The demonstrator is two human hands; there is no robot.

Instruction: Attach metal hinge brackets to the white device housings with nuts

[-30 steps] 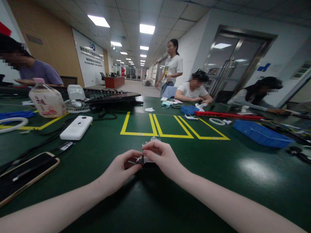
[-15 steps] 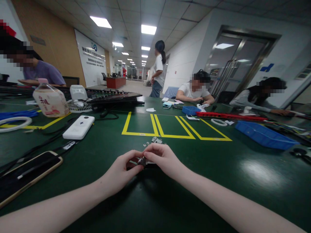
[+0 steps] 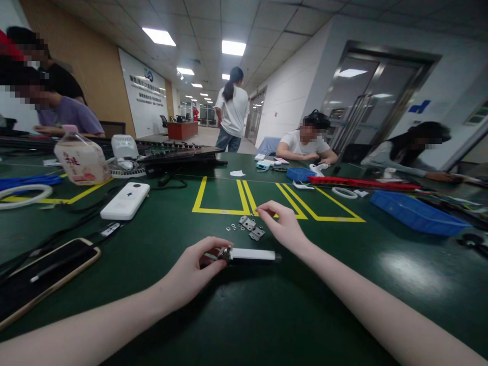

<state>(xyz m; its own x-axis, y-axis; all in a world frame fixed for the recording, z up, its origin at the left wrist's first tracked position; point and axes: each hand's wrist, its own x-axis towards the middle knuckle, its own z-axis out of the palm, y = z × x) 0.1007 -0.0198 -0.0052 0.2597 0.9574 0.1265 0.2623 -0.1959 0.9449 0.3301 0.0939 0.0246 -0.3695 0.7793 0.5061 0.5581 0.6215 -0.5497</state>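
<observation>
Just beyond the cylinder, metal brackets.

Bright lights glow in a grey panelled ceiling. On the left, a tan wall meets a white sign; on the right, metal-framed glass doors break a white wall. Beyond the green tabletop, a red desk stands on pale floor.

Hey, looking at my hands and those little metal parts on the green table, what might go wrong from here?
1. The small, round silvery metal rings lie loose near the right hand and could be knocked and roll off.
2. The left hand grips the silvery metal fitting at one end of the white-and-black rod, so the far end might swing.
</observation>
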